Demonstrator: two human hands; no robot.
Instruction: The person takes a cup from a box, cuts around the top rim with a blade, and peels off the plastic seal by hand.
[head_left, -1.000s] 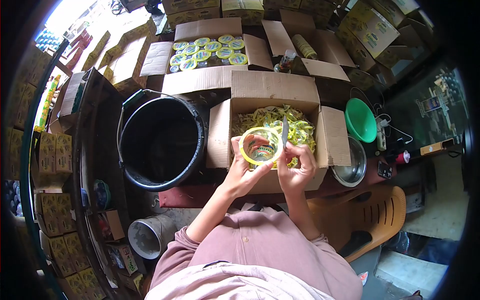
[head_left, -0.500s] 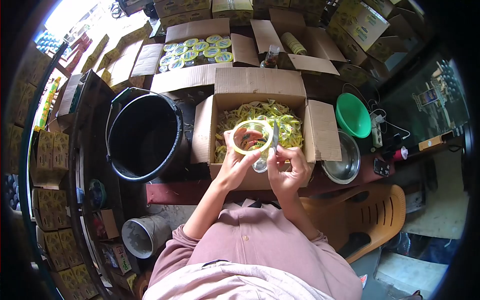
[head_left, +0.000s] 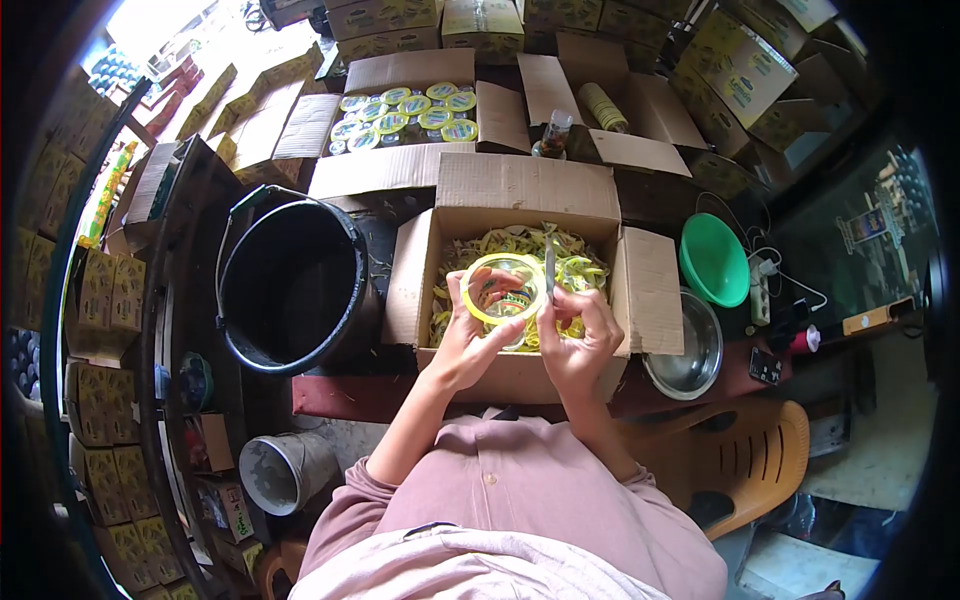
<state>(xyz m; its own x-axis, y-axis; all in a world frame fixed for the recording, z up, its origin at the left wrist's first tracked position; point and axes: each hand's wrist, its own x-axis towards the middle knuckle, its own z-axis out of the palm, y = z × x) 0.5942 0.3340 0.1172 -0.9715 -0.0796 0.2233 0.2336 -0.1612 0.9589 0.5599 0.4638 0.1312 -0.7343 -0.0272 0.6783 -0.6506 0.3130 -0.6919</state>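
And there it was, the clear cup (head_left: 513, 302), right in front of me, held up above the near side of the open carton (head_left: 500, 376), its yellow rim ringed and its mouth turned up towards my face! My left hand (head_left: 462, 343) had it, the fingers curled around the far side and showing through the clear wall, the thumb pressed along the near right side. Over to my right hand (head_left: 583, 338): thumb and fingertips pinched together on the low end of a knife (head_left: 549, 264), the other fingers folded in, the blade pointing up and away just beside the rim. Whether blade and rim were touching, I could not tell. Below, a tangle of yellow strips (head_left: 583, 272) lay inside the carton, whose flaps stood folded outward. Out on the left came the big black bucket (head_left: 290, 285), its handle leaning over to the far left side; on the right, the metal bowl (head_left: 697, 350) sat near the carton's side flap, with the green bowl (head_left: 714, 260) beyond it. Further up the table (head_left: 335, 397), a second carton (head_left: 410, 68) held rows of yellow-topped containers (head_left: 400, 112), and to its right a third carton (head_left: 642, 150) had a stack of yellow rings (head_left: 603, 108) leaning inside, with a glass jar (head_left: 554, 136) between the two. Down by my right side stood the orange chair (head_left: 752, 458); down left, a grey bucket (head_left: 275, 476) lay tilted.
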